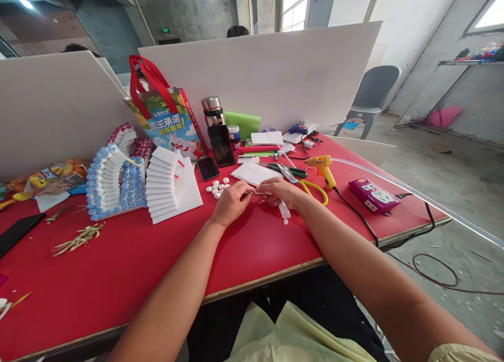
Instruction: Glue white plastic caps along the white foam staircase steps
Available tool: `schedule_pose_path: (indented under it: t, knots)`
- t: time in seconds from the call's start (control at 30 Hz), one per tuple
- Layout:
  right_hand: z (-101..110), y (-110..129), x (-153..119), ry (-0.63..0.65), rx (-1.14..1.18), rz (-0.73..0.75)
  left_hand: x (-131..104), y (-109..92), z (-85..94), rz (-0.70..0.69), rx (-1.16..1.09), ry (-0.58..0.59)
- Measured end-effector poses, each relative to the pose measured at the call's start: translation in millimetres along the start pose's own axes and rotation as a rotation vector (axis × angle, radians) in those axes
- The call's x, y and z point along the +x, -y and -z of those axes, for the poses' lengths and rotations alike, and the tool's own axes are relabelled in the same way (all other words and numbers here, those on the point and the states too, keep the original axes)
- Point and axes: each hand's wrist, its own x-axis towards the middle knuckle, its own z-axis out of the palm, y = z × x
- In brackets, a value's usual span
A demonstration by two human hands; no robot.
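Right hand (pixel 279 190) over red bench (pixel 255 252), fingers pinching white strip (pixel 284 211), loose end hanging below. Left hand (pixel 232 201) close against it, fingertips bunched; can't tell from here whether they grip strip too. White balls (pixel 215 183) just beside left hand, glue gun (pixel 324 168) near right.

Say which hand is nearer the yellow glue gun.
Right. The right hand is a little to the left of the glue gun and closer to the person's body; the left hand is farther left, on the right hand's far side from the gun.
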Motion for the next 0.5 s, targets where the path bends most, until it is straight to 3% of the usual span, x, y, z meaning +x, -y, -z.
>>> schedule_pose_path:
  t: [0.13,0.27,0.33,0.43,0.5]
  knots:
    - [1.5,0.9,2.3,0.048,-0.015,0.002,-0.5,-3.0,0.2,-0.051,0.157,0.018]
    - [-3.8,-0.3,3.3,-0.070,-0.094,0.102,0.0,-6.0,-2.9,0.006,0.028,-0.031]
    - [-7.6,-0.4,3.0,-0.179,-0.160,0.189,0.2,-7.3,-4.3,0.166,-0.203,-0.029]
    - [-11.0,0.4,0.8,-0.313,-0.298,0.329,0.7,-8.2,-4.0,0.477,-0.617,0.080]
    - [-12.1,0.6,-1.9,-0.364,-0.405,0.413,1.6,-7.8,-2.8,0.577,-0.774,0.128]
